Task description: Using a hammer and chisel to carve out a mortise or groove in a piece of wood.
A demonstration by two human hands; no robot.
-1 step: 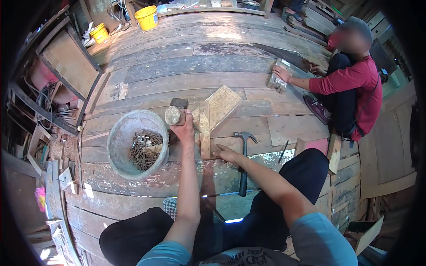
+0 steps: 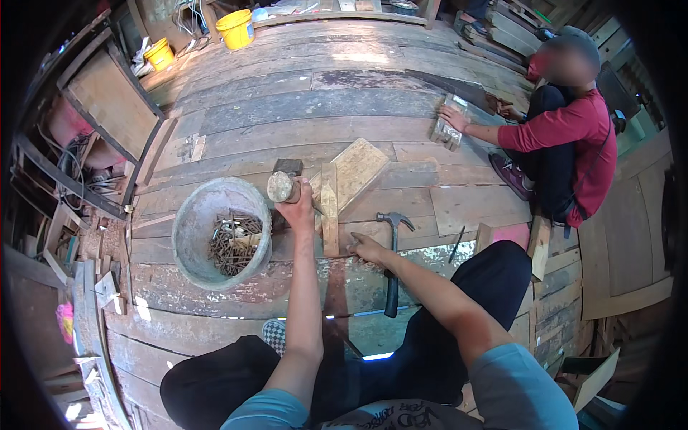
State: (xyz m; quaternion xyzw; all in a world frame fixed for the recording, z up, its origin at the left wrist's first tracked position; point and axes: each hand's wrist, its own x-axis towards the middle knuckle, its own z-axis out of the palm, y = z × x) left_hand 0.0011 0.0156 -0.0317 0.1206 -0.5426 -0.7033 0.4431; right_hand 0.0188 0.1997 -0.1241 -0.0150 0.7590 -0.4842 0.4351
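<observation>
Right of the bucket (image 2: pixel 190 233), a wood strip (image 2: pixel 330 218) lies near the hammer (image 2: pixel 392 292). The right hand (image 2: pixel 370 251), fingers slightly parted, appears empty; the left hand (image 2: pixel 296 213) wraps its fingers around a round-topped wooden tool (image 2: pixel 279 187). A loose grip could let it slip, knocking the strip askew.

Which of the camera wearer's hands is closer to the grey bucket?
Left. The left hand is just right of the grey bucket; the right hand is farther right, beyond the wood strip.
</observation>
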